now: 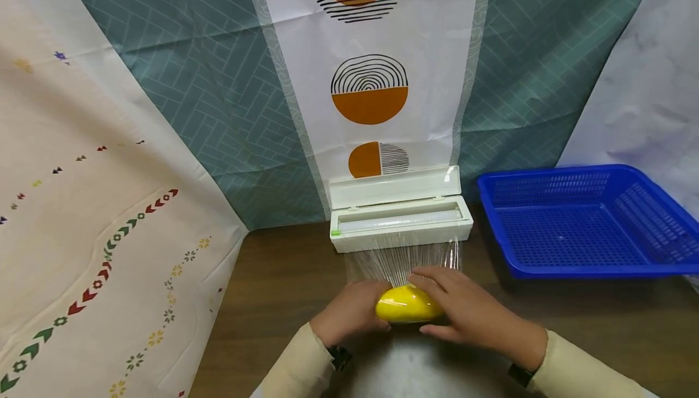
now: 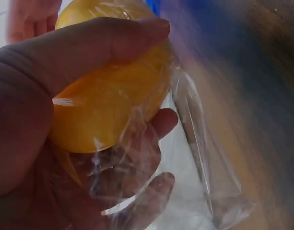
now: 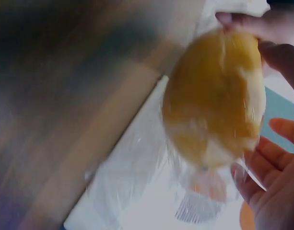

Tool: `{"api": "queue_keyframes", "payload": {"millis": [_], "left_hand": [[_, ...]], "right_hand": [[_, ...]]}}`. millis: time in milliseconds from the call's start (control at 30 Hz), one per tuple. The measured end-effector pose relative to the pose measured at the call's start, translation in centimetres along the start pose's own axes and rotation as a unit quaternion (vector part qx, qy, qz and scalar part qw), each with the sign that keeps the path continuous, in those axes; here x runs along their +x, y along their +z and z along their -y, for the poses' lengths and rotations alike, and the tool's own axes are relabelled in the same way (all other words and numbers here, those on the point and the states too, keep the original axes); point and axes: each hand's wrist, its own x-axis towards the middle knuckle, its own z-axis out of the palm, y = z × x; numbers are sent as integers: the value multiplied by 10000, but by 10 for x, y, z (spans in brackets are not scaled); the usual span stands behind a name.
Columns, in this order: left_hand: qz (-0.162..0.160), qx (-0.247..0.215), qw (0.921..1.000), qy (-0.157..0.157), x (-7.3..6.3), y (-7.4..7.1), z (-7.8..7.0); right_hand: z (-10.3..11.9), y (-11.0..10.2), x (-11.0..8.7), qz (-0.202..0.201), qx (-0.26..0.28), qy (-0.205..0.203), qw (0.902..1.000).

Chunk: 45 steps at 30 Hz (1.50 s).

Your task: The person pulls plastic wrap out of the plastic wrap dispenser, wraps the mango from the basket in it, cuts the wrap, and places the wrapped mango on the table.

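Over the near tabletop (image 1: 284, 301), the left hand (image 1: 355, 310) is gripping the left end of a yellow rounded object (image 1: 406, 305), thumb across it; the right hand (image 1: 464, 307) is holding the right end between bent fingers and thumb, so neither is nearer. The object is lying between them, long axis running left-right, clear film (image 1: 420, 258) stretching from its far side toward the white box (image 1: 398, 238).

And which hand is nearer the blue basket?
Right. The right hand is left of the blue basket, at the right side of the yellow object; the left hand, gripping its left side, is farther left.
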Motion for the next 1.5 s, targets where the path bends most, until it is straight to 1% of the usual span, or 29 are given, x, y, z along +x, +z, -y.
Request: {"api": "queue_keyframes", "payload": {"millis": [133, 233, 333, 467, 667, 767, 833, 900, 1000, 1067, 1100, 1167, 1200, 1267, 1333, 1400, 1433, 1500], "left_hand": [[287, -664, 9974, 26, 5, 0, 8], [470, -986, 9940, -20, 8, 0, 13], [600, -1180, 9912, -54, 10, 0, 17], [777, -1353, 9877, -45, 11, -3, 20], [967, -1417, 9852, -2, 13, -9, 21], [944, -1251, 9876, 19, 15, -10, 20], [893, -1047, 9905, -80, 14, -9, 20], [768, -767, 9937, -272, 13, -9, 19], [520, -364, 9955, -697, 8, -10, 17], [268, -154, 9955, -895, 5, -12, 14], [91, -28, 9957, -921, 3, -13, 11], [-357, 262, 9964, -729, 0, -14, 4], [-620, 423, 9957, -550, -1, -14, -1], [-1173, 774, 9899, -158, -1, -10, -13], [-1611, 1090, 9808, 157, 1, 0, -23], [-1922, 1276, 9727, 265, 3, 13, -31], [-2047, 1364, 9690, 244, 4, 19, -34], [-2275, 1540, 9615, 104, 8, 32, -36]], "right_hand": [[7, 11, 0, -116, -227, -300, 9992], [7, 18, 0, -154, -436, -381, 9982], [4, 24, -1, -214, -508, -401, 9977], [-2, 32, -3, -196, -506, -403, 9977], [-10, 39, -4, -64, -601, -335, 9976], [-12, 40, -4, -39, -604, -337, 9976], [-14, 40, -3, -52, -575, -382, 9976], [-14, 40, -1, -62, -578, -401, 9975], [-15, 40, 1, -92, -558, -377, 9977], [-17, 40, 3, -120, -539, -325, 9979], [-18, 40, 3, -136, -508, -303, 9982], [-19, 40, 4, -151, -467, -277, 9984], [-20, 39, 4, -154, -478, -272, 9984], [-21, 40, 5, -159, -495, -284, 9982], [-22, 40, 5, -162, -553, -315, 9978], [-23, 40, 5, -190, -579, -325, 9976], [-24, 41, 5, -193, -578, -314, 9976], [-24, 41, 6, -201, -538, -283, 9979]]}}
